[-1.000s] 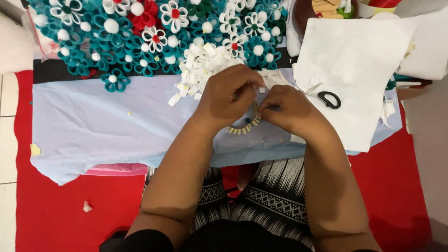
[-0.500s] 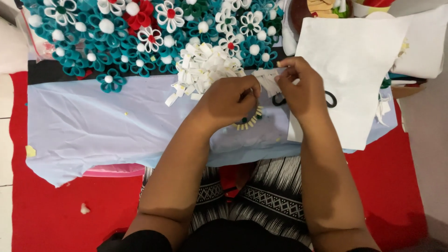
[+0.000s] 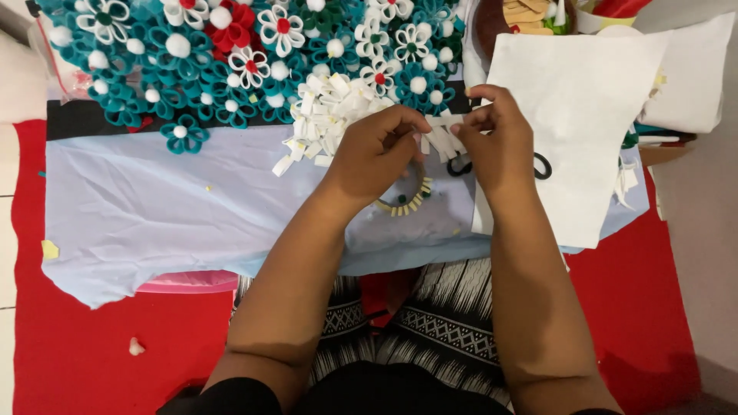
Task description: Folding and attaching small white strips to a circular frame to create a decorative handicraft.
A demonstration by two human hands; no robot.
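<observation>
Both hands, left hand and right hand, pinched a looped white felt strip just beside the white felt-loop pile. It looked light, soft and floppy, best held by its folded ends.

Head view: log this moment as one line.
left hand: pinching white foam strip | right hand: pinching same strip | nearby: white loop pile, scissors

A small white foam piece, cut into a row of short strips like a fringe, is held up between the fingertips of the left hand and the right hand, just above the pale blue cloth at the far middle of the scene. Its strips are fanned out and point down and to the right. It is kept just right of a loose heap of similar white strips.
</observation>
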